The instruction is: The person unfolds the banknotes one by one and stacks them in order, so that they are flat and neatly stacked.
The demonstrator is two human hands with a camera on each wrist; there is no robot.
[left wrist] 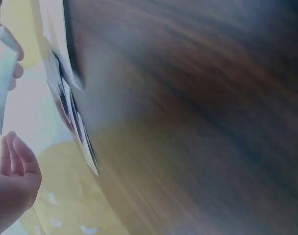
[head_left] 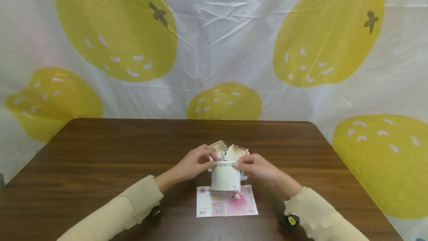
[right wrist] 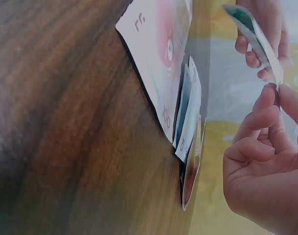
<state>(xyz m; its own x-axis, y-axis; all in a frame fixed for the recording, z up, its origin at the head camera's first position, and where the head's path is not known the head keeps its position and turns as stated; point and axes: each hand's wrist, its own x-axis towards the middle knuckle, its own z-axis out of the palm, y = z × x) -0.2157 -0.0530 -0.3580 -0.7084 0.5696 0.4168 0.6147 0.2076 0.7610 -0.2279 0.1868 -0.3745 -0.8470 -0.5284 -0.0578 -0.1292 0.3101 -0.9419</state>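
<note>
Both hands hold a folded banknote [head_left: 226, 177], pale on the side facing me, by its upper corners. The left hand [head_left: 197, 163] pinches the left corner; the right hand [head_left: 259, 166] pinches the right one between thumb and fingers. In the right wrist view, green shows on the inner side of this folded banknote [right wrist: 257, 41], above the right hand [right wrist: 264, 161]. Below it in the head view, a pink 100 banknote [head_left: 227, 207] lies flat on the table. Behind it, a loose cluster of folded banknotes [head_left: 236, 152] is partly hidden by the held one.
The dark wooden table [head_left: 117, 148] extends to both sides and behind the notes. A white curtain with yellow fruit prints [head_left: 227, 47] hangs along its far edge. Dark wrist devices [head_left: 290, 221] show beneath the cream sleeves [head_left: 133, 203].
</note>
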